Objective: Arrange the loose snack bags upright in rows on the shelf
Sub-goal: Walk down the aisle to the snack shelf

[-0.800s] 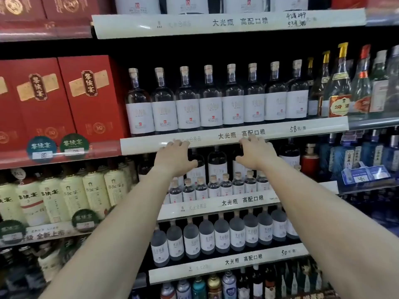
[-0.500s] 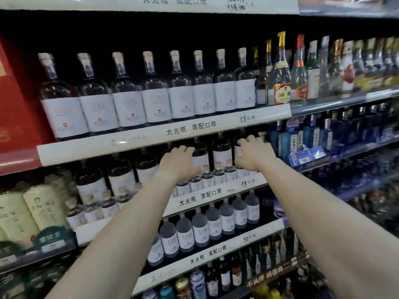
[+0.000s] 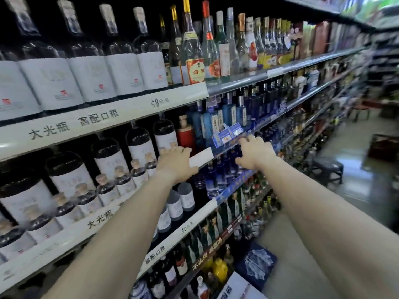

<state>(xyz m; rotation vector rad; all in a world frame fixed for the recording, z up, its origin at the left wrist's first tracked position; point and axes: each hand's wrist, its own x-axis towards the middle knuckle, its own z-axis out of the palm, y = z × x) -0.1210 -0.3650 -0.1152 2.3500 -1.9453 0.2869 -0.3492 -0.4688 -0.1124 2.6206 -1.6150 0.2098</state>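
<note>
- Head view, centre of the frame: the left hand [image 3: 177, 164] lies palm down with its fingers stretched forward. They rest on the right end of the white price rail of the middle shelf [image 3: 101, 219]. It grips nothing.
- Right of centre, the right hand [image 3: 255, 155] reaches forward with its fingers loosely spread and holding nothing. Its fingertips are at the blue front edge of the same shelf level, just below the blue price tags [image 3: 226, 133].
- The two hands are near each other, side by side, both at the front edge of the shelf.
- Left of the left hand stand dark bottles with white labels [image 3: 140, 145], with small bottles [image 3: 121, 180] in front of them.
- A red bottle [image 3: 185, 134] stands just above the left hand.
- Blue bottles [image 3: 216, 178] stand between and below the two hands.
- Upper left: a higher row of large white-labelled bottles [image 3: 90, 74].
- Lower right: a blue package [image 3: 257, 264], blurred.
- Whether any snack bags lie among the blurred goods cannot be told.
</note>
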